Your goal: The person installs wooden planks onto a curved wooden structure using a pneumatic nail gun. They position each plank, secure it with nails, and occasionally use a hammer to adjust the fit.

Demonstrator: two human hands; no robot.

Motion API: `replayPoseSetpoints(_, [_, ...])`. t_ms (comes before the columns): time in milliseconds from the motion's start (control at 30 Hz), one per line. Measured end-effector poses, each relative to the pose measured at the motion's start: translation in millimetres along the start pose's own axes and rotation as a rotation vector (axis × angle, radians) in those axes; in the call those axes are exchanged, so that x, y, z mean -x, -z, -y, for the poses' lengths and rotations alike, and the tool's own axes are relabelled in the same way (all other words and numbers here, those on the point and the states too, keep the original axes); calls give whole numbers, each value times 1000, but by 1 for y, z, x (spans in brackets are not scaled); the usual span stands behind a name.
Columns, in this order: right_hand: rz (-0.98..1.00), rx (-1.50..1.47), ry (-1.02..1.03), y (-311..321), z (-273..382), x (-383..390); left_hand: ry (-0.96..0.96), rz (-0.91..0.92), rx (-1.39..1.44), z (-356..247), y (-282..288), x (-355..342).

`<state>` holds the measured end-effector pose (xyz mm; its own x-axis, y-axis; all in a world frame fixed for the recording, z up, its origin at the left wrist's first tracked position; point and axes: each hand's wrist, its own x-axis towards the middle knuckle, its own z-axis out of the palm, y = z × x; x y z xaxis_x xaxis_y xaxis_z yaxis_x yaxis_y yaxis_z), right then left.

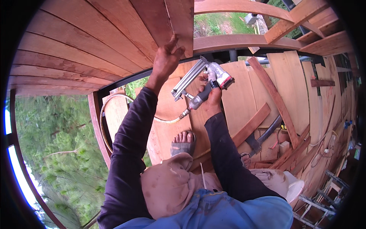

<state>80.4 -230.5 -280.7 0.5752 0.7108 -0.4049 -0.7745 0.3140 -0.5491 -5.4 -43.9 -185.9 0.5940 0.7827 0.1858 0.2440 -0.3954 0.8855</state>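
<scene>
My right hand (212, 102) is wrapped round the grip of a pneumatic nail gun (218, 75) with a silver magazine and a grey body. An air hose (167, 121) runs from the base of its handle and loops away to the left. My left hand (166, 61) reaches up to the reddish wooden boards (152, 19), near their lower edge. Its index finger is stretched out at the seam between two boards, with the other fingers apart and partly bent. Nothing shows in that hand.
Pale planks (238, 89) form the floor underfoot, with loose reddish boards (272, 91) lying across them on the right. Trees (68, 156) show beyond the open left side. A metal ladder-like frame (318, 206) is at the lower right. Wooden beams (244, 41) span the top.
</scene>
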Motion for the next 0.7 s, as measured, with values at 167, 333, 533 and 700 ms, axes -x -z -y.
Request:
replayPoseSetpoints(167, [8,86,-12,10,-5,-3,39,25,-5,1,4,1])
replayPoseSetpoints(333, [0,83,-24,7,-8,-3,43,51,57,2,9,-2])
replayPoseSetpoints(533, [-35,-42,-64,-2,-13,4,32,104,60,5,16,-1])
replayPoseSetpoints(700, [-31,-109,-120,6,-28,-6,64,198,150,-4,26,-4])
